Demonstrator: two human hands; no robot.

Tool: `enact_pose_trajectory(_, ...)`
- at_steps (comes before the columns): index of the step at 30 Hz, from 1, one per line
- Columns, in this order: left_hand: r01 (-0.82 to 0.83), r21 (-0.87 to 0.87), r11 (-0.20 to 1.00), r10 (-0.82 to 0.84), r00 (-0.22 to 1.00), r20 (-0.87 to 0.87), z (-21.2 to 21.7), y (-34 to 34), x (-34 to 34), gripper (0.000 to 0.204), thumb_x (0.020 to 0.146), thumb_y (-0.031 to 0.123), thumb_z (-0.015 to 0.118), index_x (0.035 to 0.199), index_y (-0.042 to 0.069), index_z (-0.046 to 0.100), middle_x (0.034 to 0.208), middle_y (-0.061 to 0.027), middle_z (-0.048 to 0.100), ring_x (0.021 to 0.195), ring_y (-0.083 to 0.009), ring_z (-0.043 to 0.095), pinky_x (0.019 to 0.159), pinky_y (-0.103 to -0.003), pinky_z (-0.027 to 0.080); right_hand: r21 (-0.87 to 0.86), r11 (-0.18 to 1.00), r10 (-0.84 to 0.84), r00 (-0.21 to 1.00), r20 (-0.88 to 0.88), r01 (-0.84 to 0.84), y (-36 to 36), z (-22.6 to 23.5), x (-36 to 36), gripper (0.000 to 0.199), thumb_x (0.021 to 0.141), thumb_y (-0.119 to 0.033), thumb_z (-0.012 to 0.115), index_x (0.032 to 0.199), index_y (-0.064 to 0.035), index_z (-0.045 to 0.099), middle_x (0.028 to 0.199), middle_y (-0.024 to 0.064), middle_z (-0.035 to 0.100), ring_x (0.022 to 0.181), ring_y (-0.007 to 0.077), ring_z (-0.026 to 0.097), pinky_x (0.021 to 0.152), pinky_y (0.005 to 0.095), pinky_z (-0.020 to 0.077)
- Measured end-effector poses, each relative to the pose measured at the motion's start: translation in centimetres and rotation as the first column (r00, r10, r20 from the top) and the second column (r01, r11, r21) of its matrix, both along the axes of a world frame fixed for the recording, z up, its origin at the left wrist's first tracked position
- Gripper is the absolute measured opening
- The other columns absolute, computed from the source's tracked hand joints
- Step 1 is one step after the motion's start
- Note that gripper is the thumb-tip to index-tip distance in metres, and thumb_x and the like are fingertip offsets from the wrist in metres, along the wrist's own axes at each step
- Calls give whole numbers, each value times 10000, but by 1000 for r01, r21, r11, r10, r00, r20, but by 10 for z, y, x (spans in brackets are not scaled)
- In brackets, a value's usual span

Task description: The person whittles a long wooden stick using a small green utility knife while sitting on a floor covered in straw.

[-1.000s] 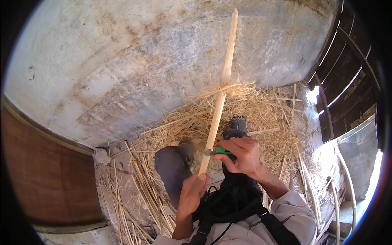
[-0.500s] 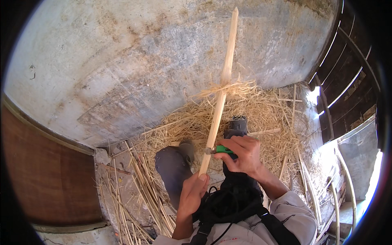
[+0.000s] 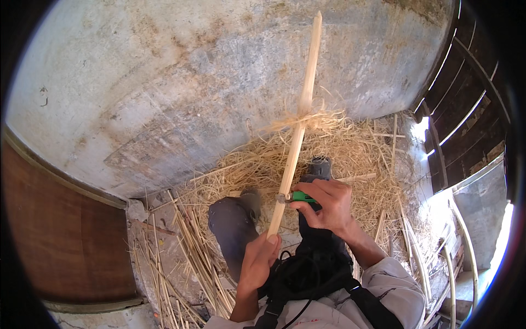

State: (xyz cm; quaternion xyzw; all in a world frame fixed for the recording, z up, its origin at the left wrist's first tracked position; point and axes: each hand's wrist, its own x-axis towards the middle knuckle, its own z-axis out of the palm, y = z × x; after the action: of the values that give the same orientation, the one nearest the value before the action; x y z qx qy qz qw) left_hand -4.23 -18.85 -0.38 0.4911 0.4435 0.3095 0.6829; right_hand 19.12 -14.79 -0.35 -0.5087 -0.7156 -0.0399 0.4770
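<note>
A person's left hand (image 3: 257,263) grips the lower end of a long pale wooden stick (image 3: 296,134), fingers wrapped tight so it stands steeply away from the body. The right hand (image 3: 323,204), fingers closed on a green-handled knife (image 3: 296,197), sets the blade against the stick's side, where shavings (image 3: 307,120) curl above straw (image 3: 350,153) beside a grey wall (image 3: 164,82).
</note>
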Motion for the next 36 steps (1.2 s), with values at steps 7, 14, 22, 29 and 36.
enact_pose_trajectory(7,-7,28,1000,8,1000,-14,-1,-2,0,384,1152,328,481,914,47,591,709,54,431,603,-54,359,544,-261,270,-7,1000,3,1000,-25,-4,1,-1,2,290,853,-340,884,987,-95,804,737,30,705,582,244,667,538,350,498)
enact_pose_trajectory(14,17,-123,992,-13,999,30,-11,-23,-6,400,1157,334,490,872,66,569,695,55,412,590,-53,344,533,-257,248,-94,969,-244,951,-191,230,30,0,55,242,925,-269,820,1015,-45,804,820,131,744,651,285,709,595,378,542)
enact_pose_trajectory(22,31,-207,978,-9,995,104,-16,-16,-13,383,1132,383,515,942,60,595,718,60,406,587,-45,328,522,-250,219,-203,979,-81,917,-391,0,6,0,33,302,1020,-310,713,1107,-28,776,836,140,719,667,244,678,630,338,523)
enact_pose_trajectory(29,29,-181,983,-9,994,111,-5,-4,-10,395,1135,390,504,972,50,624,707,65,412,584,-43,350,521,-238,231,-185,950,193,936,-296,-254,-4,-1,11,450,1001,-466,730,1088,-26,762,784,92,678,660,252,675,625,352,521)
enact_pose_trajectory(36,14,-65,998,-7,993,116,-14,-4,-8,433,1173,399,472,942,62,614,694,66,452,576,-39,372,517,-230,267,-152,980,131,991,4,-129,-12,5,7,369,867,-404,864,1080,-108,809,726,23,659,581,232,629,534,359,462)
